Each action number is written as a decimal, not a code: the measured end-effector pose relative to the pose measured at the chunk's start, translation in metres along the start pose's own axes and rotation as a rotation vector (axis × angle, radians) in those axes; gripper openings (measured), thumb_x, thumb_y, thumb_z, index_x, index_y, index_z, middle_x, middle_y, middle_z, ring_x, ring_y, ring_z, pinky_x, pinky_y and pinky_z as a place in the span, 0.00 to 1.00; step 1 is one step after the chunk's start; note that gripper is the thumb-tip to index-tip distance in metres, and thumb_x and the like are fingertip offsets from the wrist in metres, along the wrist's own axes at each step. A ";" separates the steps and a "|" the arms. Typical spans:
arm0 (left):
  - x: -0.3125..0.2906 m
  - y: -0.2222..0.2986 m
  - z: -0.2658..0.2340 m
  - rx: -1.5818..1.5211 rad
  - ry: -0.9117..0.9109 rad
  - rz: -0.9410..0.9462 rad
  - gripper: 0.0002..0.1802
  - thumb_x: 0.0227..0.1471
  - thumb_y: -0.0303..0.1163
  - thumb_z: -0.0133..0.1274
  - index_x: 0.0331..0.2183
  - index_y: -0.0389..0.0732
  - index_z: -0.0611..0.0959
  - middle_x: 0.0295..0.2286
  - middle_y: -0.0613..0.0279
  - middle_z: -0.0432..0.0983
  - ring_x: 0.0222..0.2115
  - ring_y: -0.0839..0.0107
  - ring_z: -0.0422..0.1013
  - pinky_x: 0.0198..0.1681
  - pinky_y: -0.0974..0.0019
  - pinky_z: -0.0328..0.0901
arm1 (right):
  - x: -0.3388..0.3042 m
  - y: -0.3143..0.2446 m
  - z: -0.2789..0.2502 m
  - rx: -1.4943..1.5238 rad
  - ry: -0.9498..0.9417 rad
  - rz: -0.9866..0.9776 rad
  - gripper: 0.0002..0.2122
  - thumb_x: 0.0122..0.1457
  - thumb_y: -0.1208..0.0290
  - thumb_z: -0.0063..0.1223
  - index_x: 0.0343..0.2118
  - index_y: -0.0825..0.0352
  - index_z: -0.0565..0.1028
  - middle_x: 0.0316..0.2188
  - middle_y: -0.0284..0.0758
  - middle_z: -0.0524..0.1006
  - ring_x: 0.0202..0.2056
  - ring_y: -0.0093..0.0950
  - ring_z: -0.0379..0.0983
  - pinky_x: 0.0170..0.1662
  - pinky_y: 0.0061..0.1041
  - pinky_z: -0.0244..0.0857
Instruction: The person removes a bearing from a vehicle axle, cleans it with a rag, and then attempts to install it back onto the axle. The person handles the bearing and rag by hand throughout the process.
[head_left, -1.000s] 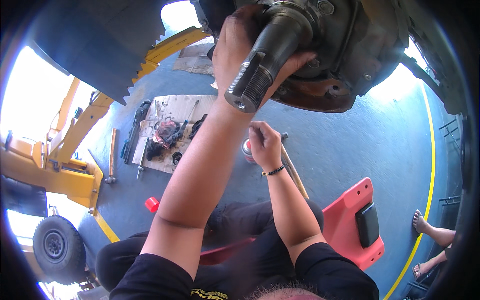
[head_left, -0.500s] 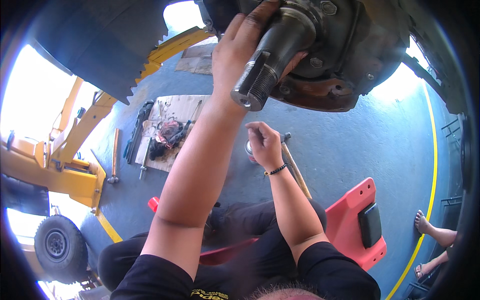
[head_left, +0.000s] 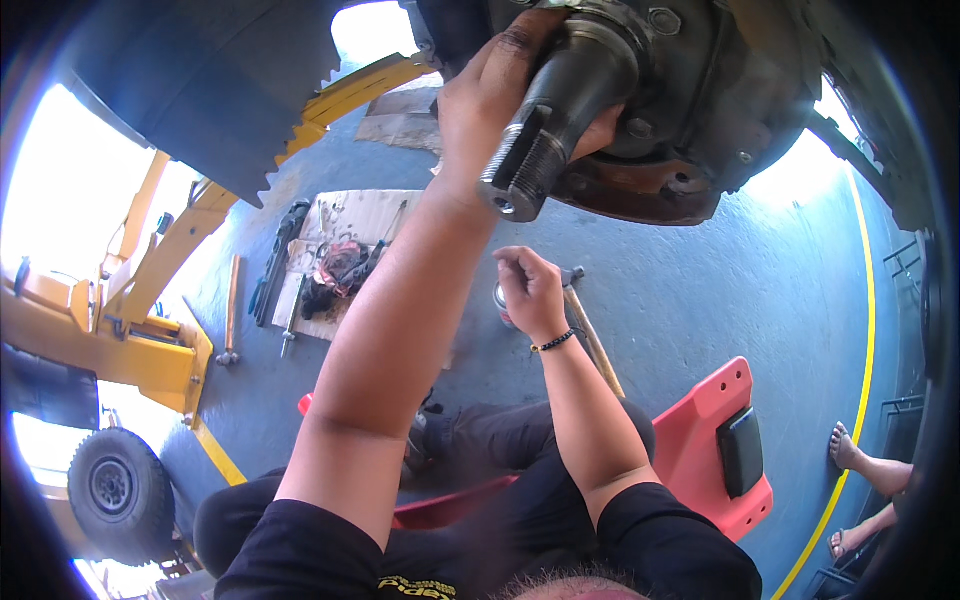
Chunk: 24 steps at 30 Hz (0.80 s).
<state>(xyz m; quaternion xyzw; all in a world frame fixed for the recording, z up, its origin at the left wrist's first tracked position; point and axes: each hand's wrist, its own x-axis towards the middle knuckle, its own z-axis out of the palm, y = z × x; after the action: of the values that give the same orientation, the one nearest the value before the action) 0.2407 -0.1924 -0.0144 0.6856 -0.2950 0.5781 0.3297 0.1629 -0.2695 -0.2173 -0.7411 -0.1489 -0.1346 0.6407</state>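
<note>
My left hand (head_left: 487,105) is wrapped round a thick dark steel shaft (head_left: 581,78) with a threaded, slotted end. Its dark-smudged thumb side lies along the left of the shaft, and fingers show beyond the right side. The shaft juts toward me from a large bolted hub housing (head_left: 705,110). Lower down, my right hand (head_left: 535,292) hovers with its fingers curled in, and I see nothing in it. A dark bead bracelet (head_left: 553,341) circles that wrist. Partly behind this hand are a small can (head_left: 502,303) and a wooden-handled hammer (head_left: 596,345).
On the blue floor lies stained cardboard (head_left: 345,210) with dark rags (head_left: 340,268) and tools. Another hammer (head_left: 233,305) is left of it. A red creeper board (head_left: 700,440) is under me. Yellow machinery (head_left: 150,350) stands left; another person's feet (head_left: 843,445) show right.
The view has shifted slightly, so the shaft and my left hand appear a little farther right. More of the left fingers shows beyond the shaft. My right hand stays nearly still.
</note>
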 end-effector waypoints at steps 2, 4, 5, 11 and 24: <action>0.004 -0.001 -0.013 0.047 -0.173 -0.027 0.44 0.35 0.39 0.74 0.57 0.46 0.77 0.42 0.50 0.81 0.40 0.53 0.81 0.41 0.56 0.76 | -0.001 0.001 -0.002 0.008 -0.003 0.007 0.05 0.61 0.78 0.54 0.37 0.69 0.81 0.23 0.38 0.80 0.24 0.26 0.78 0.32 0.24 0.70; 0.017 0.002 -0.031 0.102 -0.346 -0.050 0.45 0.35 0.39 0.75 0.57 0.45 0.77 0.43 0.50 0.80 0.41 0.52 0.80 0.41 0.55 0.76 | 0.001 0.002 -0.001 0.024 0.023 -0.057 0.05 0.62 0.78 0.53 0.37 0.69 0.81 0.21 0.32 0.77 0.23 0.18 0.73 0.29 0.20 0.66; 0.014 0.003 -0.027 0.080 -0.327 -0.021 0.45 0.36 0.40 0.75 0.57 0.46 0.77 0.43 0.51 0.80 0.41 0.52 0.80 0.41 0.54 0.76 | 0.000 0.006 -0.004 0.021 0.037 -0.084 0.05 0.62 0.79 0.53 0.37 0.69 0.81 0.19 0.29 0.76 0.22 0.15 0.70 0.28 0.19 0.64; 0.020 0.003 -0.022 -0.040 -0.227 0.015 0.43 0.37 0.40 0.76 0.57 0.48 0.78 0.41 0.55 0.80 0.39 0.53 0.80 0.40 0.54 0.76 | -0.001 0.006 0.003 0.023 0.006 -0.058 0.05 0.63 0.78 0.53 0.37 0.69 0.81 0.18 0.29 0.75 0.21 0.14 0.70 0.27 0.19 0.64; 0.038 0.014 -0.046 0.073 -0.420 0.009 0.34 0.49 0.28 0.64 0.59 0.52 0.77 0.39 0.54 0.81 0.36 0.53 0.81 0.39 0.59 0.75 | 0.000 0.002 0.002 0.038 0.009 -0.043 0.05 0.63 0.78 0.52 0.37 0.70 0.80 0.18 0.27 0.75 0.21 0.12 0.69 0.26 0.18 0.63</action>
<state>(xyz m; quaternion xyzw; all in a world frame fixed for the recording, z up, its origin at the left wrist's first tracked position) 0.2088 -0.1653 0.0302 0.8013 -0.3392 0.4341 0.2334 0.1637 -0.2677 -0.2198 -0.7248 -0.1644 -0.1488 0.6523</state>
